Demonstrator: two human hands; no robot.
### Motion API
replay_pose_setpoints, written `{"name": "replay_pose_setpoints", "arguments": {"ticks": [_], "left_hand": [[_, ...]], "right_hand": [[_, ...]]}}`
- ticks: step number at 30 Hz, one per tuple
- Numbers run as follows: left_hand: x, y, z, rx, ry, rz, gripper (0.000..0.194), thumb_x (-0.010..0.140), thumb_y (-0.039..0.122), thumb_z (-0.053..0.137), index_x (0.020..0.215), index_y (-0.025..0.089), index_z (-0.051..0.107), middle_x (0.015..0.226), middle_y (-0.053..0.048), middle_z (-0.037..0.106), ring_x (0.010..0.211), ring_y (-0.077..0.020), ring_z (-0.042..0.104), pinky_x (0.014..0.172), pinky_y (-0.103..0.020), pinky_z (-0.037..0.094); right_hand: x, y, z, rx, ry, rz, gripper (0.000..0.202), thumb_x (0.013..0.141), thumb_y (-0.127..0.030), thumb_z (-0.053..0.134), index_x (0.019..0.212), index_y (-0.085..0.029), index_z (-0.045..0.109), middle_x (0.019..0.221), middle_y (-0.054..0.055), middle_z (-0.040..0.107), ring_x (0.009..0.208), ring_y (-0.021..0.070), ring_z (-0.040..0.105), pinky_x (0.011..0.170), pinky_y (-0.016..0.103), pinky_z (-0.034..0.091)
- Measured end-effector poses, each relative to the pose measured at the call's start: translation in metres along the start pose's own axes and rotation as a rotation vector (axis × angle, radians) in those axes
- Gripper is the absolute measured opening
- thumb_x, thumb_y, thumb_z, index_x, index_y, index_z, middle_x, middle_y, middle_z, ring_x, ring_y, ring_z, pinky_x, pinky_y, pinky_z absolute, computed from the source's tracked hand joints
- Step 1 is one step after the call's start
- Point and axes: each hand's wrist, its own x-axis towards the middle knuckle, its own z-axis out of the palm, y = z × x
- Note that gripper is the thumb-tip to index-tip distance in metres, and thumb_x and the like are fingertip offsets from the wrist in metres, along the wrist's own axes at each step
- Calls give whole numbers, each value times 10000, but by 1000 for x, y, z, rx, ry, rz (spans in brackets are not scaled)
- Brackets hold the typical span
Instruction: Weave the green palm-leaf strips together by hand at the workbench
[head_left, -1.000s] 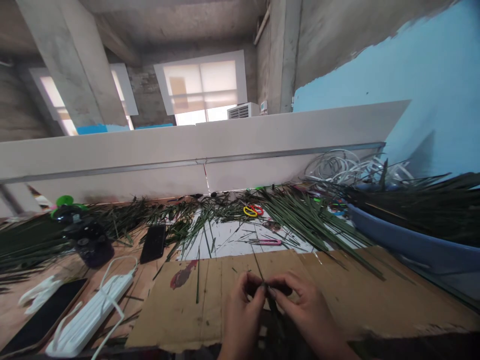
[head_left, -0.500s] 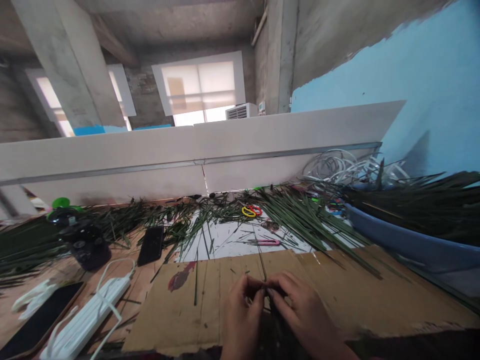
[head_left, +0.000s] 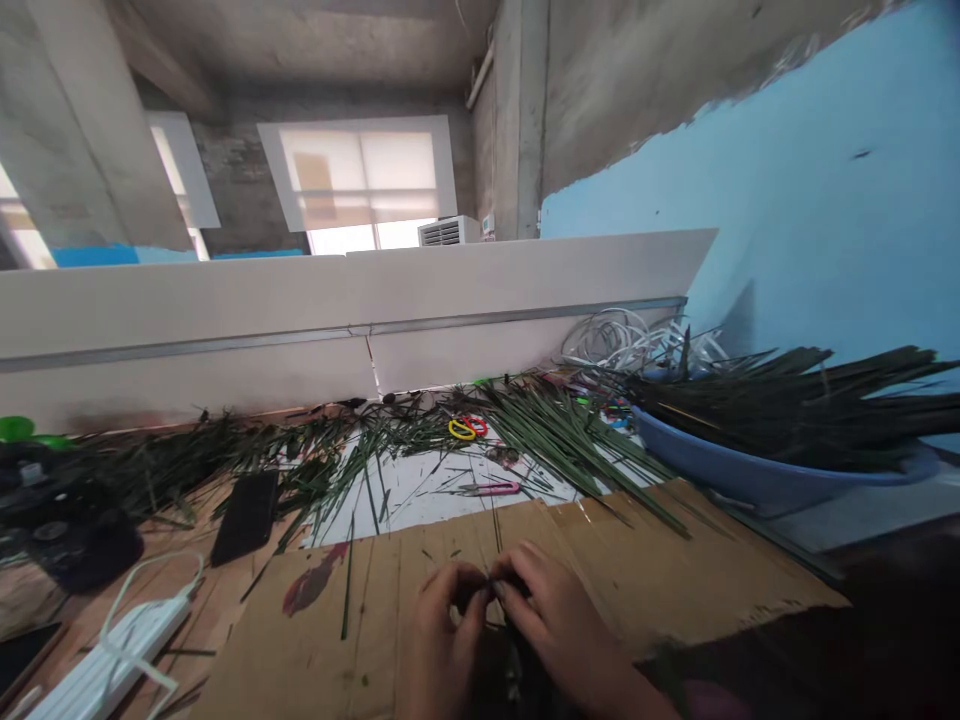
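Over the front of a brown cardboard sheet (head_left: pixel 637 570), my left hand (head_left: pixel 442 625) and my right hand (head_left: pixel 555 625) meet at their fingertips. Both are closed in a pinch on a thin green leaf strip (head_left: pixel 497 530), whose end sticks up beyond the fingers. A dark piece hangs below my right fingers, too dim to make out. Ahead of the hands lie pink-handled thread snips (head_left: pixel 495 489) on a white sheet (head_left: pixel 420 497). Behind them are scissors with yellow and red handles (head_left: pixel 466 428).
Long green leaf strips (head_left: pixel 559 440) lie behind the cardboard. A blue basin (head_left: pixel 720 450) heaped with dark leaves stands on the right, near coiled white strapping (head_left: pixel 611 340). On the left are a black phone (head_left: pixel 244 517), a white power strip (head_left: pixel 124 655) and a dark bottle (head_left: pixel 67 530).
My view has turned to the right, so the surroundings sit further left and more of the basin shows. Both hands stay together, pinching the leaf strip.
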Motion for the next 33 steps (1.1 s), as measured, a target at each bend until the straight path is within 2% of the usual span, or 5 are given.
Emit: {"name": "replay_pose_setpoints", "arguments": {"ticks": [4,9,13,22,33], "left_hand": [[1,-2,1,-73,-20,-43,161,843,349,577,826,201,637,808,-42,668,793,-218,608,741,-295,467],[2,1,5,-307,-14,-187,222,779,399,667,787,184,613,738,-10,609,688,-180,565,621,-247,464],[2,4,7,-421,-2,-272,228,735,370,722,760,176,603,701,7,586,611,-145,547,560,-224,448],[2,-3,8,-634,-35,-335,291,684,395,792,740,175,610,631,13,599,537,-126,566,550,-228,441],[2,1,5,-828,-107,-430,361,598,409,862,758,167,647,670,-2,637,489,-110,546,510,-227,415]], "right_hand": [[0,0,2,45,30,-7,144,905,-103,526,864,-201,622,872,15,642,823,179,615,715,265,423],[-2,2,7,69,87,-16,139,881,-93,565,878,-208,644,869,6,654,819,179,619,713,262,422],[-2,2,7,73,93,-11,144,880,-104,567,852,-211,659,847,7,660,816,188,625,713,270,424],[-6,5,11,81,90,-14,142,937,-191,503,886,-221,632,867,21,659,833,203,636,729,291,447],[-9,12,14,92,118,-40,148,960,-239,496,913,-241,637,884,17,669,852,205,646,752,296,471]]}}
